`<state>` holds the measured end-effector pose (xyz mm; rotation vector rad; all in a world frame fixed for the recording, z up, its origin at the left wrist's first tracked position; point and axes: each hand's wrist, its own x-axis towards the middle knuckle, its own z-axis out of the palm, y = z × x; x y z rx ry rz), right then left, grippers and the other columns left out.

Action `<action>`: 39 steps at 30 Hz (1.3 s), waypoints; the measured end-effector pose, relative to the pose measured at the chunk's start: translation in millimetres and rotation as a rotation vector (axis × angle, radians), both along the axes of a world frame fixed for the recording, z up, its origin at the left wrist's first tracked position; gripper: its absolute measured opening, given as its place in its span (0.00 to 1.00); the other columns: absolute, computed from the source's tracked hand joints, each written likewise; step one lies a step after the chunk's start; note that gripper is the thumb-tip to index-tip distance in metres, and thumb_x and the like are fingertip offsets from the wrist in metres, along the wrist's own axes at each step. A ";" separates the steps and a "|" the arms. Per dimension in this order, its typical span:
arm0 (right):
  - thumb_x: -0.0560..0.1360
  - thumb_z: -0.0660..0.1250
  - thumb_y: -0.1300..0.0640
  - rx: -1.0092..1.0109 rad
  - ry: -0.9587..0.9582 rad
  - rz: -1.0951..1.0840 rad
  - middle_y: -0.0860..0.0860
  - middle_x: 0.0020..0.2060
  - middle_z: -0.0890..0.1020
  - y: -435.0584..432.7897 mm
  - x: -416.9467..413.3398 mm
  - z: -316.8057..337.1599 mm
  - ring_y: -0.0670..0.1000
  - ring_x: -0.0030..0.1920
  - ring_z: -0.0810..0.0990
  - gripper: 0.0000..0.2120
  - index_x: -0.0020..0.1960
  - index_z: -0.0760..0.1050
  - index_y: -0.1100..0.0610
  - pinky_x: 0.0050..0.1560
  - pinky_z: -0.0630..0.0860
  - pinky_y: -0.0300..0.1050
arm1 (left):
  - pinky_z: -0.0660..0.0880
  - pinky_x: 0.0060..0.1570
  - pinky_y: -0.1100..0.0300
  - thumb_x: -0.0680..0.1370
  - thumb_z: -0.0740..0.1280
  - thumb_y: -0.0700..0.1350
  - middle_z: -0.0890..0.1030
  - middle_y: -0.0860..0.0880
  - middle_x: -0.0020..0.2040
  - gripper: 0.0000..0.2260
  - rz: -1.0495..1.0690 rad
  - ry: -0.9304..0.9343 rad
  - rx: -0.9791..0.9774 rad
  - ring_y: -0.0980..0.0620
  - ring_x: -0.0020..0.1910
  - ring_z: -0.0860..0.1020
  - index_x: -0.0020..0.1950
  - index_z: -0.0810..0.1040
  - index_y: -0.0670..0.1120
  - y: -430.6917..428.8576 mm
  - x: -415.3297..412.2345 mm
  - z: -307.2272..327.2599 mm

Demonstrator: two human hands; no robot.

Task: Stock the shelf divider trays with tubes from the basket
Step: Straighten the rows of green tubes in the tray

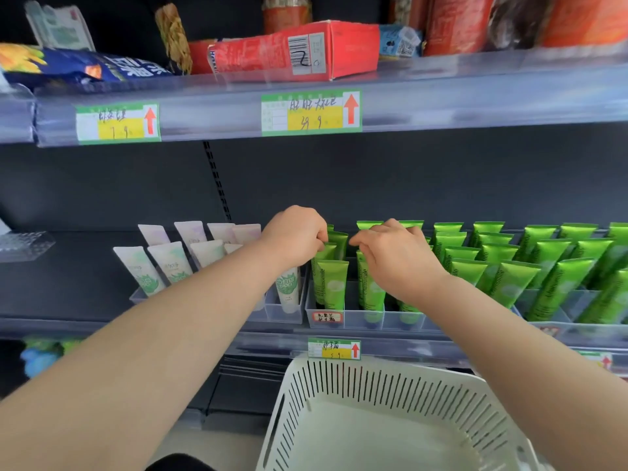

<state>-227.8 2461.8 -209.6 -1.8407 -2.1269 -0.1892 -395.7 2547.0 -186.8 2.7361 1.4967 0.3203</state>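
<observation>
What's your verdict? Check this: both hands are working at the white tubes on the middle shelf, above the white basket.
Wrong colour. The head view shows the left hand and right hand working at the green tubes on the middle shelf, above the white basket; the white tubes stand farther left.

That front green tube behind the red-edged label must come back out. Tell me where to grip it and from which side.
Pinch the front green tube by its flat crimped top edge, from above and in front. It stands cap-down, leaning back; the divider tray and neighbouring tubes crowd its base.
</observation>
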 end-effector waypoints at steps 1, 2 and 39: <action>0.79 0.56 0.60 -0.002 0.004 -0.003 0.47 0.57 0.79 -0.5 1.2 -0.5 0.53 0.59 0.70 0.17 0.64 0.73 0.49 0.54 0.67 0.52 | 0.73 0.46 0.59 0.76 0.69 0.46 0.83 0.53 0.49 0.05 0.007 -0.028 0.008 0.49 0.50 0.79 0.49 0.84 0.51 -0.6 2.3 -0.7; 0.79 0.56 0.60 -0.002 0.009 -0.004 0.48 0.57 0.79 -0.9 2.3 -1.0 0.53 0.59 0.70 0.17 0.64 0.73 0.49 0.54 0.67 0.52 | 0.74 0.47 0.58 0.76 0.69 0.45 0.83 0.54 0.48 0.05 0.011 -0.059 0.010 0.49 0.49 0.79 0.49 0.84 0.51 -1.3 4.3 -1.2; 0.77 0.58 0.64 0.049 0.143 0.004 0.49 0.57 0.79 8.7 28.3 -6.4 0.52 0.58 0.72 0.19 0.65 0.73 0.48 0.58 0.67 0.53 | 0.71 0.43 0.57 0.77 0.68 0.44 0.82 0.51 0.46 0.04 0.049 0.024 0.079 0.49 0.46 0.78 0.48 0.82 0.48 41.5 45.3 0.4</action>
